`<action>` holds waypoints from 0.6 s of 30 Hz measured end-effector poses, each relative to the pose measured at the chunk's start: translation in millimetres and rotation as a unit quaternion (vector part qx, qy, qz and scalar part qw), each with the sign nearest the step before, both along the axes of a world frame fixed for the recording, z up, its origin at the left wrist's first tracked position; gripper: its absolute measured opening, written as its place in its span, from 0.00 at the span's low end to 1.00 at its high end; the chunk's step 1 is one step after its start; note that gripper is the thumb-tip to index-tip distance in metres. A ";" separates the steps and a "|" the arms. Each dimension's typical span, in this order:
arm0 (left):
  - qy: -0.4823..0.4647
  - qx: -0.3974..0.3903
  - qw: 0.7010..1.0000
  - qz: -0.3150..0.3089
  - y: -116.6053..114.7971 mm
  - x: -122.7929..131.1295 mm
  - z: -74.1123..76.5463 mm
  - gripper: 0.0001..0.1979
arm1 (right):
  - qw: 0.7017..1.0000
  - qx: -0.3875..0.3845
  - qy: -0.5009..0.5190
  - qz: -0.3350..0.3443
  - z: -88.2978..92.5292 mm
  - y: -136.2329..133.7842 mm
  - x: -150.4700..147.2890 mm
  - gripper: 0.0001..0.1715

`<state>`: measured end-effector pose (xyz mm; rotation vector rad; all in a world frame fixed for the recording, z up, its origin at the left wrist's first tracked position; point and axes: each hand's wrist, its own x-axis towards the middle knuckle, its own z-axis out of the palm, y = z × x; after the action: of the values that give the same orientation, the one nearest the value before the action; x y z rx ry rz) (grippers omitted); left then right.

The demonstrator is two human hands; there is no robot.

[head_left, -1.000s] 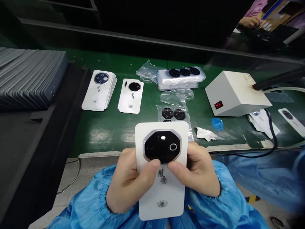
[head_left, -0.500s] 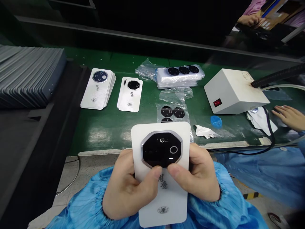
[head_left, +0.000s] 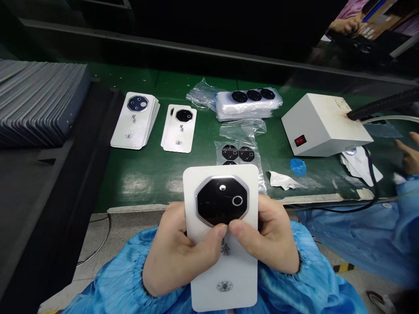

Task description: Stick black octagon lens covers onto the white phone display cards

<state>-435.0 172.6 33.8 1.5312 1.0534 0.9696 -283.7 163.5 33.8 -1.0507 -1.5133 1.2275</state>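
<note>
A white card is being pinched between the left hand and right hand, with 2 thumbs being pressed at its black lens; it is being held above the green bench edge.

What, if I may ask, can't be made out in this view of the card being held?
Head view:
Printed characters on the white card: partly covered by the thumbs of the left hand and right hand.
Lowest row of black octagonal pieces: mostly hidden behind the card.
Another person's hand: blurred, cut off by the right edge.
Label on the white box: too small to read.
</note>
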 end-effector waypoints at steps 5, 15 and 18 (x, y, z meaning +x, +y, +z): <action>-0.019 -0.038 0.999 0.004 1.2 0.8 -1.9 0.11 | 1.000 -0.024 0.010 -0.010 1.4 2.3 -2.2 0.04; -0.021 -0.039 0.999 -0.008 1.2 1.6 -2.7 0.12 | 1.000 -0.019 0.006 -0.007 1.4 2.5 -1.7 0.05; -0.024 -0.017 1.000 -0.009 0.2 0.7 -1.9 0.13 | 1.000 0.002 -0.010 -0.010 2.3 2.4 -1.5 0.05</action>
<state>-434.3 172.9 31.9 1.4793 1.0158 0.9669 -285.2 165.9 36.1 -1.0763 -1.5162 1.2028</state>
